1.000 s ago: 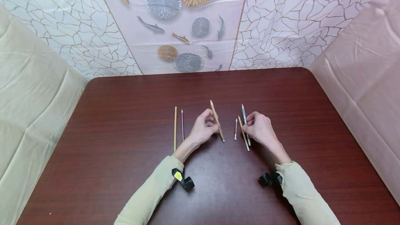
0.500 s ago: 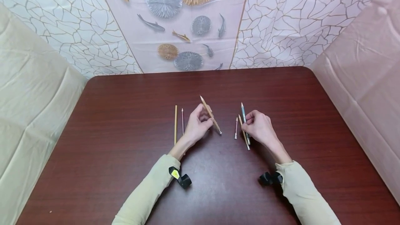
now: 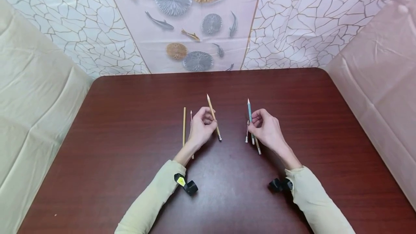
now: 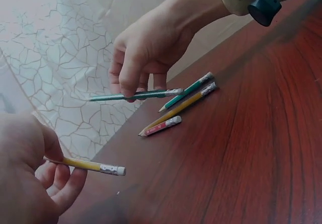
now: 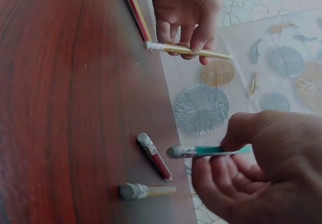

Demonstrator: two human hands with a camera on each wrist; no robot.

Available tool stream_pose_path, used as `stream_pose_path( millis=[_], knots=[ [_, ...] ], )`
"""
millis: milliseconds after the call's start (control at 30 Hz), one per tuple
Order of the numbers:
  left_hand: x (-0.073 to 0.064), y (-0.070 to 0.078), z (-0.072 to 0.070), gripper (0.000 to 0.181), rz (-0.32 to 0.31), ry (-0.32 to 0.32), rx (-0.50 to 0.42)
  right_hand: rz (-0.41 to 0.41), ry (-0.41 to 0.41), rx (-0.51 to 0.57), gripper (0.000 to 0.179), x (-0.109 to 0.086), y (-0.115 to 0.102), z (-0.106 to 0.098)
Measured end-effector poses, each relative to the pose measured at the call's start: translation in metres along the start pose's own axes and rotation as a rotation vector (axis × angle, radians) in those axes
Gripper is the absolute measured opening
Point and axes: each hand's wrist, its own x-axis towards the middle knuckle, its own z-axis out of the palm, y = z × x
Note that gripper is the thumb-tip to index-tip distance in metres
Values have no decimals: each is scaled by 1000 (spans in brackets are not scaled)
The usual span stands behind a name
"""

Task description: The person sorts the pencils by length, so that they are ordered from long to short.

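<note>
My left hand (image 3: 202, 130) pinches a yellow pencil (image 3: 210, 104) between thumb and fingers, its sharpened tip pointing away and its white eraser end towards me. To the right, my right hand (image 3: 269, 129) pinches a teal pencil (image 3: 249, 109), raised over the table in the left wrist view. Beneath that hand lie a short red pencil (image 4: 162, 126), a longer yellow pencil (image 4: 186, 103) and a green pencil (image 4: 188, 91), side by side at a slant. In the head view the right hand hides part of this group.
Left of the left hand, a long yellow stick-like pencil (image 3: 184, 125) and a thin reddish pencil (image 3: 191, 117) lie nearly parallel; the hand and wrist partly cover them. The dark red-brown table (image 3: 107, 147) meets a patterned cloth (image 3: 208, 46) at its far edge.
My left hand has moved left with the yellow pencil. My right hand has picked up the teal pencil from beside the others and shifted it slightly left and away from me.
</note>
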Motion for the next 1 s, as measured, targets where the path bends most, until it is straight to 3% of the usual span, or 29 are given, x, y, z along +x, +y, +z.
stream_pose_path(
  millis=[200,433,567,1000],
  knots=[
    [-2,2,-6,31,18,41,69,-104,86,105,22,0,-1,8],
    [-4,-4,-12,33,98,32,-50,-172,112,161,26,-1,-2,15],
    [-7,-6,-15,34,128,23,-104,-186,118,181,27,-1,-2,18],
    [-9,-8,-26,34,188,40,-5,-153,61,224,26,-1,-10,27]
  ],
)
